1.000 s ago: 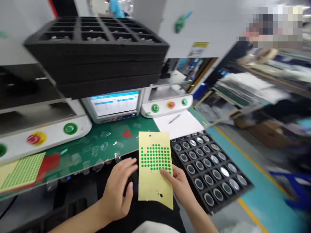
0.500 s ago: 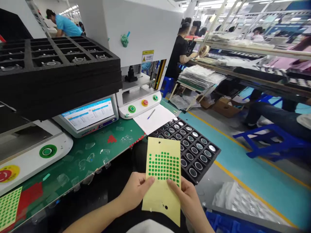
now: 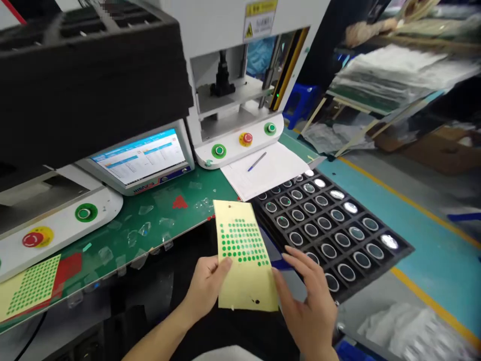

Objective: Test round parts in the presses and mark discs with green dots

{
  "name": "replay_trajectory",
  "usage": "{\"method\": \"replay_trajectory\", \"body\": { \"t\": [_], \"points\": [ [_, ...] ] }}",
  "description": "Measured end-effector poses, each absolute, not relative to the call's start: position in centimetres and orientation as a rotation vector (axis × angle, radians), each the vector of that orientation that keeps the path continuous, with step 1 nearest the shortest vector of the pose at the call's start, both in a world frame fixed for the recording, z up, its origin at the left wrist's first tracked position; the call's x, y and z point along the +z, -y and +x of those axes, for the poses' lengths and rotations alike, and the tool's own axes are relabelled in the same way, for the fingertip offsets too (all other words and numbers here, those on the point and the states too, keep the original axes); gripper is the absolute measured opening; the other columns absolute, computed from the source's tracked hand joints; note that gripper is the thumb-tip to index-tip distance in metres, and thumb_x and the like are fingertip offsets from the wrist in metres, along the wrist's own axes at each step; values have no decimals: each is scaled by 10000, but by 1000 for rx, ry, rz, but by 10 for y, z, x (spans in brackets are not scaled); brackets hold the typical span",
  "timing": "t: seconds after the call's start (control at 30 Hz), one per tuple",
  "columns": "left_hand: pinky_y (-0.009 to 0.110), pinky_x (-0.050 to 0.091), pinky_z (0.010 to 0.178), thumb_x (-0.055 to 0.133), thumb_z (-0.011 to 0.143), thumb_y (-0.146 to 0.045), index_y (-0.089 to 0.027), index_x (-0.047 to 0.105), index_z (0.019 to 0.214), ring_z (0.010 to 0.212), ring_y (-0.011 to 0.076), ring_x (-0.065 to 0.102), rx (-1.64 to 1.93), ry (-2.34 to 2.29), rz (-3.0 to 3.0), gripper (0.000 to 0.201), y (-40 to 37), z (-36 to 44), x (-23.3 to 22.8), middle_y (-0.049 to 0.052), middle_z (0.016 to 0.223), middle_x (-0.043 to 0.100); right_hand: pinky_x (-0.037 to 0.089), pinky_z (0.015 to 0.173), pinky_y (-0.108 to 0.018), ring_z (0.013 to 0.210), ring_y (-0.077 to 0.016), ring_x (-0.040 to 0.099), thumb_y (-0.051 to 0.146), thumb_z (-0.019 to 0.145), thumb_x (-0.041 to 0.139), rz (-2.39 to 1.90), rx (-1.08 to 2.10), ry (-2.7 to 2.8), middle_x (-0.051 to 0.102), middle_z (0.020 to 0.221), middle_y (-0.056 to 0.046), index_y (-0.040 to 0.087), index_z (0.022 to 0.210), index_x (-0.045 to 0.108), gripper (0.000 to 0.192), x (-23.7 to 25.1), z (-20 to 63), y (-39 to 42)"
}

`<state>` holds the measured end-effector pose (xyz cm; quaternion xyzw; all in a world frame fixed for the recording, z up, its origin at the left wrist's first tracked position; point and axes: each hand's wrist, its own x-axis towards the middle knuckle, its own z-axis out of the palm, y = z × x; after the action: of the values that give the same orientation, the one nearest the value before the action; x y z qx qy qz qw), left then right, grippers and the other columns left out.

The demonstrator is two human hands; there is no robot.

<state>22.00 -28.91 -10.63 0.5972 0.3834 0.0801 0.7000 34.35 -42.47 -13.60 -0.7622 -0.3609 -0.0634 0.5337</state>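
Observation:
My left hand is closed on the left edge of a yellow sheet of green dot stickers, thumb on its face. The sheet tilts upright in front of me, with rows of dots on its upper half and bare backing below. My right hand is at the sheet's right edge, fingers spread and thumb close to the edge; whether the thumb touches it I cannot tell. Beyond it lies a black foam tray of round, ring-edged parts in square cells. A few parts at its left side carry a small green dot.
A white press machine with green and red buttons stands behind a green bench. A screen, paper with a pen, stacked black foam trays and another sticker sheet are around it. Plastic scraps litter the bench edge.
My right hand has let go of the sheet and opened beside its right edge. My left hand still holds the sheet. The view has shifted closer and lower, toward the bench and tray.

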Motion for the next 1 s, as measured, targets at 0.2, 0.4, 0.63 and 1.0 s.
{"method": "replay_trajectory", "body": {
  "t": [0.2, 0.4, 0.63, 1.0],
  "points": [
    [232, 244, 455, 481, 870, -658, -160, 442, 556, 499, 96, 327, 194, -860, 1452, 590, 306, 232, -111, -12, 534, 380, 560, 858, -364, 860, -175, 681, 148, 915, 572, -1687, -40, 1218, 706, 884, -42, 216, 953, 623, 93, -128, 352, 415],
    [197, 289, 486, 435, 980, -289, -148, 487, 628, 526, 75, 390, 270, -646, 1802, 383, 309, 244, -104, -26, 592, 451, 554, 858, -364, 750, -139, 682, 76, 887, 581, -1666, -23, 1198, 706, 812, -12, 204, 905, 625, 137, -130, 359, 415],
    [213, 381, 551, 440, 959, -176, -142, 574, 685, 554, 105, 526, 410, -478, 2190, 306, 306, 250, -100, 10, 621, 587, 538, 869, -338, 715, -125, 682, 42, 848, 642, -1636, 3, 1160, 712, 776, 5, 193, 889, 642, 156, -126, 358, 416],
    [251, 435, 579, 411, 976, -165, -129, 636, 810, 618, 153, 591, 486, -285, 2399, 282, 299, 242, -92, 48, 716, 674, 520, 896, -322, 713, -112, 673, 16, 836, 653, -1550, 123, 1126, 704, 776, 5, 177, 871, 643, 164, -126, 351, 417]
  ]
}}
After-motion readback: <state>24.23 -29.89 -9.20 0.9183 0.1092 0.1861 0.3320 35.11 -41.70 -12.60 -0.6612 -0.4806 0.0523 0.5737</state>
